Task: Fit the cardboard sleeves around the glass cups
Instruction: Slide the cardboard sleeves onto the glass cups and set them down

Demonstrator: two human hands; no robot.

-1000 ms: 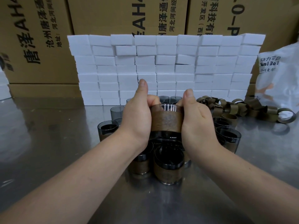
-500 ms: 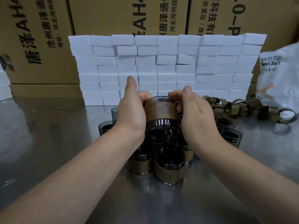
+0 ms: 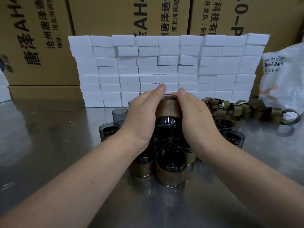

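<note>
Both hands (image 3: 167,112) clasp the sleeved cup (image 3: 168,111) between them.

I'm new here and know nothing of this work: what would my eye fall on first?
At centre, the left grip and right grip, both bare hands, clasp a dark cup wearing a brown sleeve above a cluster of sleeved cups. Behind rises a wall of white blocks. At right lies a heap of loose sleeves.
</note>
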